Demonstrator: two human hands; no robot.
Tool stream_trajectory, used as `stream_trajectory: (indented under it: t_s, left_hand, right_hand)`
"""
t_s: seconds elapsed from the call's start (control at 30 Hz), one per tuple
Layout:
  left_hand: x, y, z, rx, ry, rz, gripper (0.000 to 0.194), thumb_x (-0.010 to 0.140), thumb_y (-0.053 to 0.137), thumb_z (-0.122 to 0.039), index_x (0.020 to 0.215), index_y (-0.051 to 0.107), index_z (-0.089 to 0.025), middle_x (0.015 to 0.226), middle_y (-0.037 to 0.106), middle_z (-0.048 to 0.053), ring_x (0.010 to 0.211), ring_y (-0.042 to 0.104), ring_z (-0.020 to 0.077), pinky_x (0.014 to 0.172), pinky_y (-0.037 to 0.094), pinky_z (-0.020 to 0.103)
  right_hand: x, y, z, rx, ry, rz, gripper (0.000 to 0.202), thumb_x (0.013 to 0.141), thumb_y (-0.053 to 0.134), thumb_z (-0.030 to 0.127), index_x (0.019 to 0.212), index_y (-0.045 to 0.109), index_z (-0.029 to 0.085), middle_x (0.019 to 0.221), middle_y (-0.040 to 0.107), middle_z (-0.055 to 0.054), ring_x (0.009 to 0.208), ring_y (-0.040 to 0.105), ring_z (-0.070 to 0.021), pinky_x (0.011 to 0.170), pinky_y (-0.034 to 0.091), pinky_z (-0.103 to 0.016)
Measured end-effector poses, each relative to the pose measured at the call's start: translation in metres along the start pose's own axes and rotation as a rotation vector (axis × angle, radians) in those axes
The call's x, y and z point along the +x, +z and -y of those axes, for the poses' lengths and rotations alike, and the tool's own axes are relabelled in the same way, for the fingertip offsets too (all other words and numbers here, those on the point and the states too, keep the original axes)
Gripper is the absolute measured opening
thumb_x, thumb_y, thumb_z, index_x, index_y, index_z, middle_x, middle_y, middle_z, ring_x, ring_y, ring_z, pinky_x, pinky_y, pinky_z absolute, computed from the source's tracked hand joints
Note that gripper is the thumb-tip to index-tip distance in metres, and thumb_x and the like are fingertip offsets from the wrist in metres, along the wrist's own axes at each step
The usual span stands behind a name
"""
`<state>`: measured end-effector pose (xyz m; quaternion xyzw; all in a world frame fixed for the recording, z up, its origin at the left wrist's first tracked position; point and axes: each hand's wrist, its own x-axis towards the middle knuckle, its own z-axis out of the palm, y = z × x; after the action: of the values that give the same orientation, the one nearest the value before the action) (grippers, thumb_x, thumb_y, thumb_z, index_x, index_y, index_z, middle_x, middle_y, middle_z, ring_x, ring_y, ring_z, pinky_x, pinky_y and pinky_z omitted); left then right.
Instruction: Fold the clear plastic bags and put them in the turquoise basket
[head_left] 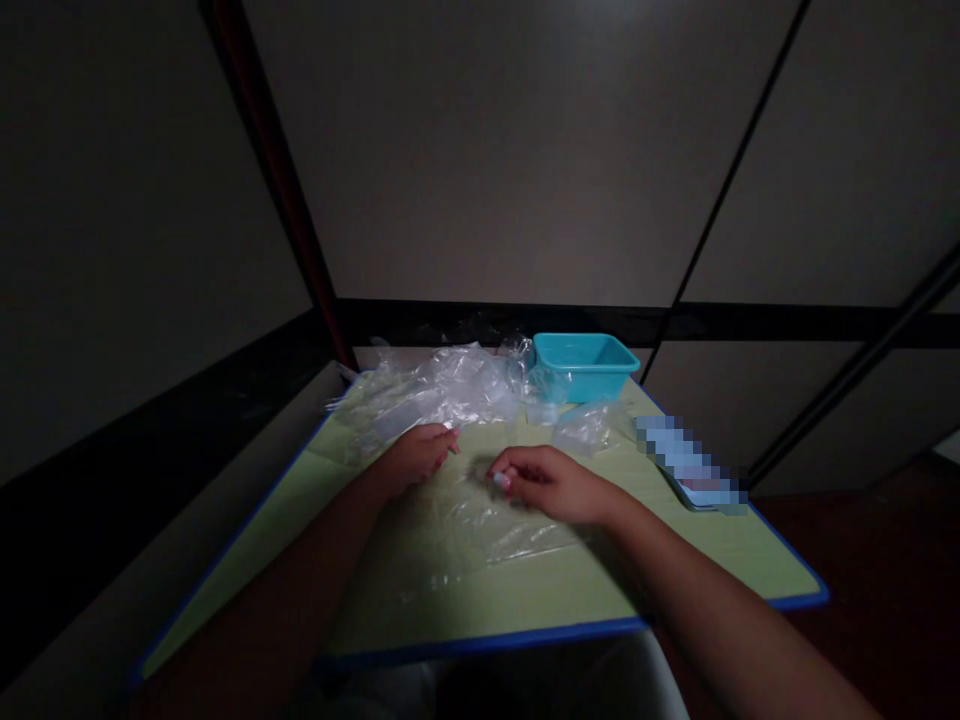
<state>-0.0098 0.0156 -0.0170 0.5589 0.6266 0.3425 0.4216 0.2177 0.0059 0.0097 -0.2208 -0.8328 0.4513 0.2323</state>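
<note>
Mid-frame, the right hand [553, 484] pinches what seems a small, pale piece [500, 481], presumably for control; the left hand [418, 457], I can't tell.

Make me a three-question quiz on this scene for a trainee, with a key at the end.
1. Choose one: what colour is the tub at the far side of the table? A) red B) turquoise C) black
2. True or false: the tub stands farther from the person than both the left hand and the right hand.
3. Fill in the blank: from the person's viewpoint, the large crumpled pile of clear plastic lies mostly to the ____ of the tub.

Key: 1. B; 2. True; 3. left.
</note>
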Motion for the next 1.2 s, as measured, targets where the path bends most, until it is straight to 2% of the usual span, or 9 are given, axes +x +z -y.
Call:
stream_trajectory:
  t_s: [0.2,0.27,0.33,0.4,0.5,0.63,0.83,0.93,1.2]
  left_hand:
    - [0.000,0.004,-0.004,0.099,-0.014,-0.033,0.035,0.073,0.046,-0.050,0.068,0.056,-0.017,0.043,0.041,-0.007,0.035,0.030,0.0069,0.036,0.020,0.019]
    - [0.000,0.004,-0.005,0.117,-0.019,-0.039,0.034,0.074,0.045,-0.048,0.068,0.056,-0.018,0.044,0.042,-0.007,0.036,0.031,0.0075,0.037,0.021,0.020]
    - [-0.001,0.004,-0.006,0.144,-0.002,-0.082,0.031,0.075,0.045,-0.046,0.068,0.055,-0.018,0.047,0.043,-0.006,0.039,0.034,0.0081,0.040,0.023,0.020]
    - [-0.004,0.005,-0.009,0.199,0.081,-0.184,0.026,0.075,0.047,-0.043,0.069,0.053,-0.018,0.051,0.044,-0.006,0.044,0.036,0.0086,0.044,0.025,0.020]
    - [-0.011,0.008,-0.017,0.266,0.271,-0.302,0.025,0.078,0.045,-0.041,0.068,0.048,-0.019,0.053,0.042,-0.007,0.049,0.036,0.0089,0.048,0.027,0.020]
    - [-0.019,0.015,-0.024,0.342,0.396,-0.212,0.029,0.082,0.041,-0.040,0.063,0.045,-0.018,0.053,0.039,-0.006,0.052,0.036,0.0094,0.051,0.027,0.021]
    - [-0.020,0.022,-0.020,0.462,0.415,-0.075,0.029,0.083,0.040,-0.041,0.070,0.051,-0.018,0.055,0.043,-0.006,0.054,0.040,0.0103,0.052,0.027,0.022]
    - [-0.021,0.023,-0.019,0.465,0.432,-0.056,0.030,0.084,0.039,-0.042,0.069,0.051,-0.018,0.055,0.042,-0.006,0.054,0.040,0.0103,0.052,0.027,0.022]
    - [-0.025,0.031,-0.018,0.496,0.415,0.048,0.032,0.084,0.040,-0.043,0.067,0.049,-0.018,0.058,0.046,-0.005,0.056,0.042,0.0106,0.051,0.026,0.022]
  right_hand:
    - [-0.018,0.007,0.032,-0.378,-0.198,0.304,0.024,0.086,0.046,0.025,0.074,0.065,0.019,0.068,0.059,-0.002,0.071,0.054,-0.0139,0.068,0.042,-0.026]
    - [-0.027,0.003,0.041,-0.424,-0.223,0.324,0.021,0.083,0.051,0.031,0.084,0.069,0.021,0.084,0.065,-0.005,0.095,0.054,-0.0185,0.084,0.041,-0.031]
    - [-0.037,-0.003,0.049,-0.475,-0.208,0.376,0.028,0.081,0.055,0.034,0.104,0.066,0.023,0.109,0.062,-0.008,0.116,0.044,-0.0212,0.097,0.034,-0.035]
    - [-0.046,-0.007,0.054,-0.486,-0.172,0.407,0.037,0.079,0.057,0.034,0.116,0.059,0.028,0.120,0.057,-0.005,0.126,0.034,-0.0208,0.104,0.026,-0.038]
    - [-0.052,-0.007,0.056,-0.490,-0.116,0.438,0.043,0.077,0.059,0.037,0.120,0.055,0.031,0.128,0.051,-0.002,0.130,0.027,-0.0206,0.107,0.023,-0.038]
    - [-0.052,0.002,0.053,-0.511,-0.063,0.469,0.056,0.074,0.061,0.043,0.126,0.050,0.024,0.134,0.044,-0.007,0.131,0.025,-0.0237,0.107,0.024,-0.039]
    - [-0.049,0.009,0.058,-0.502,-0.015,0.507,0.079,0.074,0.058,0.049,0.138,0.030,0.011,0.140,0.031,-0.016,0.132,0.022,-0.0272,0.107,0.019,-0.041]
    - [-0.050,0.010,0.058,-0.506,0.004,0.496,0.081,0.074,0.056,0.053,0.136,0.031,0.006,0.140,0.028,-0.019,0.131,0.022,-0.0297,0.107,0.019,-0.041]
    - [-0.053,0.015,0.054,-0.497,0.021,0.472,0.073,0.082,0.045,0.052,0.138,0.029,0.008,0.141,0.025,-0.018,0.132,0.021,-0.0292,0.108,0.018,-0.043]
